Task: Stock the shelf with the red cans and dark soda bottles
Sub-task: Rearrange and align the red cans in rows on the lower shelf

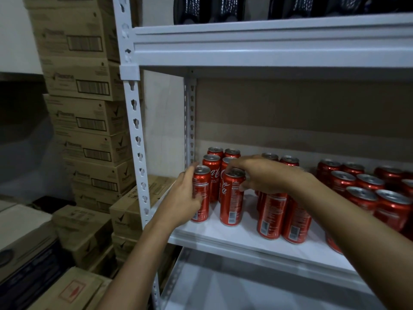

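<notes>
Left fingers: my left hand [186, 199] wraps the side of the front-left can [201, 193], thumb across its label, fingers curled round the far side — a loose hold, the can upright on the board.
Right fingers: my right hand [263, 175] comes over from above and pinches the rim of the next can [232, 199], fingertips on its top, thumb down its right side. This can also stands on the board, just beside the left one.
Behind them: four more red cans [213, 175] in two short rows, close to the back-left post.
To the right: a taller pair of cans [281, 217] at the front, partly under my right forearm; further right a packed group of cans [366, 189], well apart from the ones I hold.
Shelf: white metal rack, white board [237, 236] under the cans.
Shelf above: dark bottles [225, 8], only their bases showing.
Left of rack: stacked cardboard boxes [87, 117].
</notes>
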